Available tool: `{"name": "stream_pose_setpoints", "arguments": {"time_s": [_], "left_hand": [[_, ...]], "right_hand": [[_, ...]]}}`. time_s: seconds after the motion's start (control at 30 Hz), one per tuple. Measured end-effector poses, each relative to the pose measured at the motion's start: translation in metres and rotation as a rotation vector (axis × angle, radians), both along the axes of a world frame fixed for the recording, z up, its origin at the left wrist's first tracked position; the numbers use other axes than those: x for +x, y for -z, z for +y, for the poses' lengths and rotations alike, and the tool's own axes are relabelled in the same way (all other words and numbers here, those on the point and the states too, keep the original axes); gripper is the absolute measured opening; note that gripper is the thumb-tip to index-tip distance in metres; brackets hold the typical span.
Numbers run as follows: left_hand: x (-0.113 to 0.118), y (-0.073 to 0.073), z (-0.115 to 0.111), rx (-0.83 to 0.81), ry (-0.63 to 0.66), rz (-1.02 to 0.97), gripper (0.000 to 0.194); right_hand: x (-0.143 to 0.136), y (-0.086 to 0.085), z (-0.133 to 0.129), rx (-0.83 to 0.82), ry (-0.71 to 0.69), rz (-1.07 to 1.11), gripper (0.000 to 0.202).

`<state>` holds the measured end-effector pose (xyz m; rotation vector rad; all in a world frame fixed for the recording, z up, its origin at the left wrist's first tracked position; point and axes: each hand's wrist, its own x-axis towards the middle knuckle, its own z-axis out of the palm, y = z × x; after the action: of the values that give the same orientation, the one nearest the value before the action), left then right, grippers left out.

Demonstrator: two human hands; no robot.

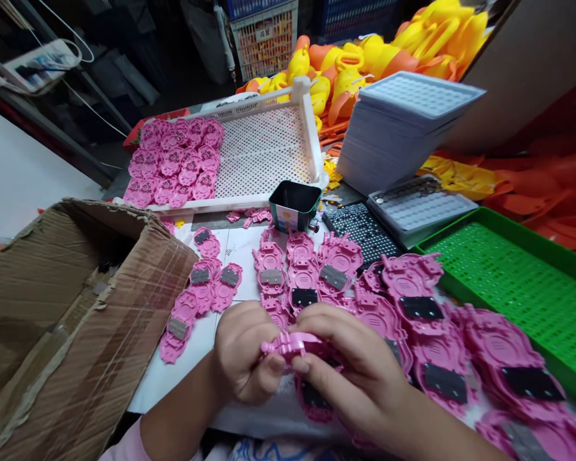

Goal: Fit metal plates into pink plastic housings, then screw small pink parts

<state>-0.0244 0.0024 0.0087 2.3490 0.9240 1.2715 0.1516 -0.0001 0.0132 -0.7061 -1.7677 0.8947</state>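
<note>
One pink plastic part (pixel 292 344) pinched between thumbs and fingers of both hands, left hand (pixel 244 352) and right hand (pixel 358 362), above the white-covered surface (pixel 201 339), with more pink parts (pixel 496 342) beyond and rightward, a dark open container (pixel 288 219) farther forward, cardboard box (pixel 120 320) at left, green tray (pixel 513 262) at right.

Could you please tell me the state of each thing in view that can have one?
Left hand: closed on the piece
Right hand: pinching the piece
Pink moulded plastic piece: held between both hands
Brown corrugated cardboard box: open, edges worn
White perforated plastic tray: partly filled, pink parts at its left
Small dark rectangular container: open-topped, upright
Green perforated plastic tray: open-topped
White plastic trays: stacked
</note>
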Motion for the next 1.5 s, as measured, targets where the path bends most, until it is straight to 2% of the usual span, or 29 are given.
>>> {"name": "stream_pose_setpoints", "arguments": {"time_s": [0.13, 0.23, 0.47, 0.57, 0.77, 1.03, 1.27, 1.5], "left_hand": [[0.002, -0.005, 0.007, -0.059, 0.042, 0.03, 0.033], [0.0, -0.004, 0.01, -0.095, 0.104, 0.031, 0.037], [-0.006, -0.005, 0.011, -0.039, 0.204, 0.18, 0.031], [-0.005, -0.007, 0.009, -0.06, 0.223, 0.169, 0.03], [-0.001, -0.003, 0.008, -0.083, 0.237, 0.106, 0.024], [0.001, 0.0, 0.007, -0.077, 0.224, 0.07, 0.024], [0.001, -0.002, 0.007, -0.214, 0.227, 0.088, 0.034], [0.001, -0.007, 0.009, -0.335, 0.181, 0.04, 0.032]], "right_hand": [[0.002, 0.002, 0.002, 0.052, -0.041, -0.042, 0.011], [0.005, 0.001, 0.002, 0.019, -0.093, -0.126, 0.009], [0.009, -0.004, 0.002, -0.056, -0.167, -0.234, 0.008], [0.01, -0.007, 0.001, -0.076, -0.201, -0.25, 0.009], [0.013, -0.007, 0.0, -0.097, -0.221, -0.248, 0.01], [0.013, -0.004, 0.001, -0.123, -0.235, -0.254, 0.01], [0.014, -0.004, 0.002, -0.278, -0.22, -0.298, 0.008], [0.008, -0.009, 0.006, -0.319, -0.143, -0.236, 0.009]]}}
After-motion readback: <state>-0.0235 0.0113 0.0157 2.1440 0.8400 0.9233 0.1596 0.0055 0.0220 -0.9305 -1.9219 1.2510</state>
